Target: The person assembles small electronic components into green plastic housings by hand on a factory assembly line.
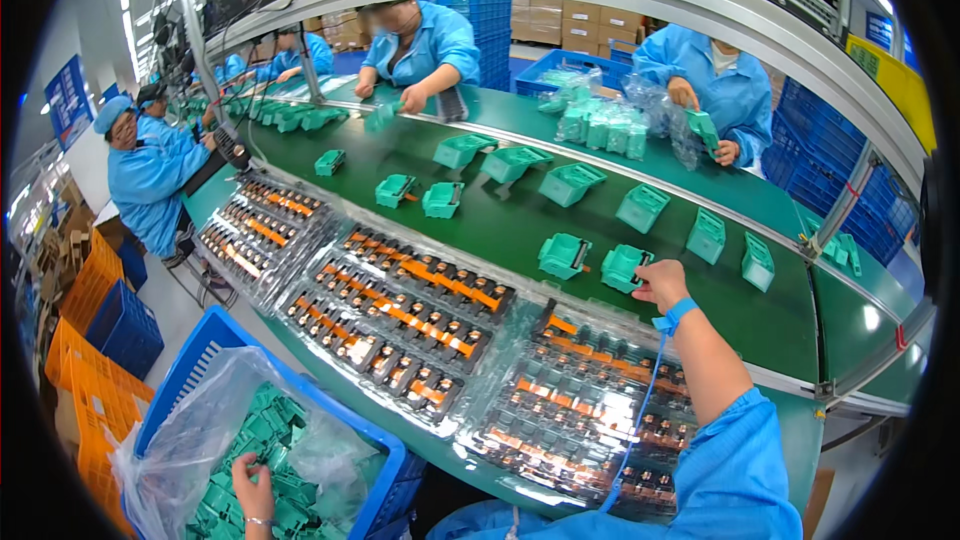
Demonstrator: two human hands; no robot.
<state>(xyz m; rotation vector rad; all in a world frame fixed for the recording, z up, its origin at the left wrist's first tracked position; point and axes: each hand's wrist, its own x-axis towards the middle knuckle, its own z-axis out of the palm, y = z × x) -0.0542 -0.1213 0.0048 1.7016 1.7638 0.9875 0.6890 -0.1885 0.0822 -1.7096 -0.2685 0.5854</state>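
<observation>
Green housings [621,267] look smooth plastic, trays [497,370] glossy clear plastic, the sleeve [735,460] cloth.

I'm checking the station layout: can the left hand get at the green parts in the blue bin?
Likely yes: the left hand is right at the green parts, and the clear bag looks open there.

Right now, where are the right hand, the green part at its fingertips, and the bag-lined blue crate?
Right hand [664,286]: head view, its middle.
Green part [621,266]: head view, middle of its body.
Bag-lined blue crate [310,383]: head view, its rim.
</observation>
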